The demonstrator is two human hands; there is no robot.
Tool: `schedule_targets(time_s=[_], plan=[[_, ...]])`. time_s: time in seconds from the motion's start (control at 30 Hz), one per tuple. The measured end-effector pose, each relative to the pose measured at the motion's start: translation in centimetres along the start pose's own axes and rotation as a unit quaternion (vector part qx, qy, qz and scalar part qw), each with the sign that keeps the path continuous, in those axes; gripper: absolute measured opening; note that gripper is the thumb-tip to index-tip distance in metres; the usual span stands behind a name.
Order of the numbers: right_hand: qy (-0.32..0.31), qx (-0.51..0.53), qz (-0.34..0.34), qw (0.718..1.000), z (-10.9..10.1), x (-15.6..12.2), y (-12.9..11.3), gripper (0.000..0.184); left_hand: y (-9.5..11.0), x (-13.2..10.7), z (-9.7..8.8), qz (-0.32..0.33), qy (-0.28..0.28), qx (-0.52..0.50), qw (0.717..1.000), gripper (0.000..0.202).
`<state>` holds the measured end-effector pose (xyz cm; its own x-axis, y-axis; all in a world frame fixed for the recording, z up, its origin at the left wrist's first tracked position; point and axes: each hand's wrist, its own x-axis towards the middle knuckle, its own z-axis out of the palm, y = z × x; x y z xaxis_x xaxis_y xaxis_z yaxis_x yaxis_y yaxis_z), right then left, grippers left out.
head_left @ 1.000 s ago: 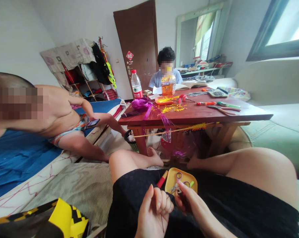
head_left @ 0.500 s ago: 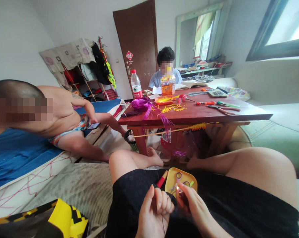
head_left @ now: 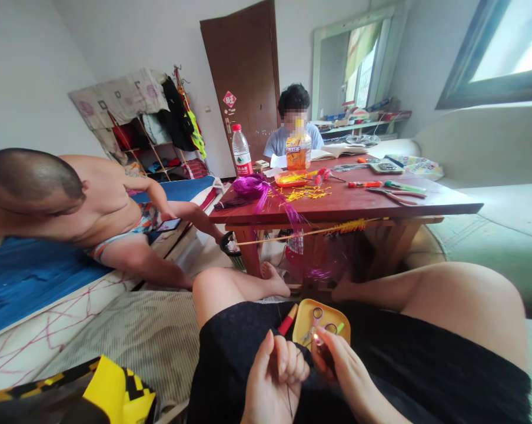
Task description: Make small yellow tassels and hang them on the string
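Observation:
My right hand [head_left: 343, 362] is closed around a dark lighter [head_left: 324, 350], and a small bright flame [head_left: 315, 336] shows at its top. Close by on the left, my left hand [head_left: 277, 368] has its fingers curled, with a thin dark thread [head_left: 289, 401] hanging below them. The thread's other end is hidden by the fingers. Just beyond both hands, a yellow tray [head_left: 302, 315] rests on my lap with scissors [head_left: 318, 314] in it. A red tube with a tan end [head_left: 288, 321] lies beside the tray.
Ahead is a red table [head_left: 451, 203] bearing a purple bundle of strands [head_left: 250, 185], two bottles, pliers [head_left: 393, 193] and yellow pieces. A wooden stick [head_left: 283, 237] runs along its front. One person sits at the left, another behind the table. A bin [head_left: 233, 250] stands below.
My hands keep nearly the same pose, with the flame still showing. The view has shifted slightly. The person at the left has lowered and turned their head a little.

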<state>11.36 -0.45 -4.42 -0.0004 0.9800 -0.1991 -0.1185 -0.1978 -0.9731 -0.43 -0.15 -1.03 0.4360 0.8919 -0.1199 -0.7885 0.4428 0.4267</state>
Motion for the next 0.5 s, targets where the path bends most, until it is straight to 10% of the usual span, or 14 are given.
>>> schedule_targets(time_s=[0.37,0.5], plan=[[0.000,0.022,0.023,0.999,0.2,0.1,-0.2,0.054,0.0,0.0,-0.3,0.002,-0.007,-0.012,1.000,0.040],[0.020,-0.212,-0.026,0.977,-3.3,1.8,-0.3,0.053,0.3,0.0,-0.2,0.009,0.004,-0.018,1.000,0.039]])
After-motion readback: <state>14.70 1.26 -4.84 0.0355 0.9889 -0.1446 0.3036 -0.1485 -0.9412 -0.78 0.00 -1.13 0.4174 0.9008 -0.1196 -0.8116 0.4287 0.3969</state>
